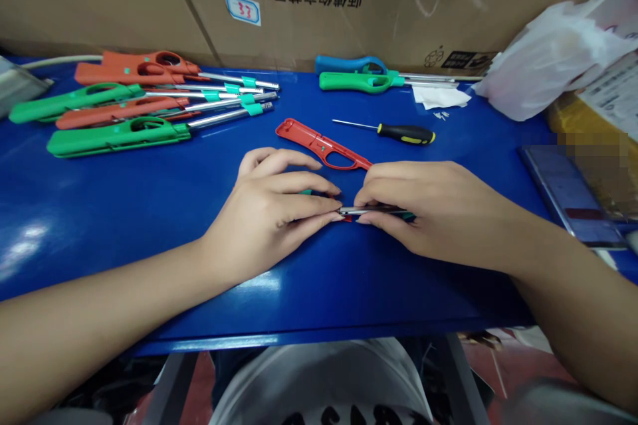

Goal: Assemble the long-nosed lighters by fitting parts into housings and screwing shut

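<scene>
A thin metal lighter tube (351, 210) spans the gap between my two hands, low over the blue table. My right hand (433, 206) pinches it between thumb and fingers, with a bit of green showing beside the fingertips. The thumb and forefinger of my left hand (279, 206) close on its other end, and the remaining fingers arch over bits of red and green that are mostly hidden. Just beyond the hands lies a red half shell of a lighter handle (319, 141), its inner side up.
Several orange and green long-nosed lighters (119, 136) lie at the left. A screwdriver (406, 133) is beyond my right hand. Further back are a green lighter (356, 82), a blue lighter (343, 65) and white paper (438, 97). A cardboard box (299, 33) walls the back; a phone (571, 196) lies right.
</scene>
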### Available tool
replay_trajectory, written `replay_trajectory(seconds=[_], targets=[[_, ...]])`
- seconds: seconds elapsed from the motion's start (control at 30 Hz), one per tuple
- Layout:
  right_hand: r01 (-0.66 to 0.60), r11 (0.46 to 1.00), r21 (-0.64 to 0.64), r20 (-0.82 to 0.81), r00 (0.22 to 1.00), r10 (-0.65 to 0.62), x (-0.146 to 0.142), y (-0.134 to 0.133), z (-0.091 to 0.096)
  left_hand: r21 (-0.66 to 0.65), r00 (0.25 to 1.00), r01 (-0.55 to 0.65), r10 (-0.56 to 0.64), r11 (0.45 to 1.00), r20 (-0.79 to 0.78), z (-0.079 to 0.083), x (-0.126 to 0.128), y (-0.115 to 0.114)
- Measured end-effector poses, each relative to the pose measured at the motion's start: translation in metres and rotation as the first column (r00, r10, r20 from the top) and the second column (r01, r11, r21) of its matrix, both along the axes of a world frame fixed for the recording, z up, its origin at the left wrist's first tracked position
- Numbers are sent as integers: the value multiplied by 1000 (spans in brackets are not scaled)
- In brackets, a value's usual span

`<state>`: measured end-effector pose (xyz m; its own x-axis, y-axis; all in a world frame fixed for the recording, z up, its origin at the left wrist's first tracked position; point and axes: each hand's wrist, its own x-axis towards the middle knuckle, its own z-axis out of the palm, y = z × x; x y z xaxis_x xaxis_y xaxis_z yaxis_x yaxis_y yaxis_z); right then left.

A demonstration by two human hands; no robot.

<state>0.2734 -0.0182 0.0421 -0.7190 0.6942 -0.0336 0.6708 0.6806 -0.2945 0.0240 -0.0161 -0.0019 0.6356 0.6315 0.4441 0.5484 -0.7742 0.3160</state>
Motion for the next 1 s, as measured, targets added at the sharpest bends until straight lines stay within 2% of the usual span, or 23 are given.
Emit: replay_trajectory(seconds=[0.5, 0.67, 0.8, 0.87, 1.0], targets=[[8, 995, -104, -86, 996, -17, -2, 2, -6, 42, 1000, 29, -29, 999, 7, 3, 0, -1], [48, 992, -115, -113, 992, -61, -1, 5, -8, -9, 1000, -7, 7, 1000, 5, 1, -1, -1], [61, 989, -137, -121, 990, -78, 0, 9, -9, -91, 999, 28, -30, 995, -21, -1, -1, 0], [45, 991, -128, -127, 990, -61, 0, 9, -10, -92, 999, 39, -42, 995, -25, -2, -1, 1], [19, 999, -31, -115, 993, -23, 1, 8, -13, -49, 999, 21, -23, 999, -38, -3, 0, 0]])
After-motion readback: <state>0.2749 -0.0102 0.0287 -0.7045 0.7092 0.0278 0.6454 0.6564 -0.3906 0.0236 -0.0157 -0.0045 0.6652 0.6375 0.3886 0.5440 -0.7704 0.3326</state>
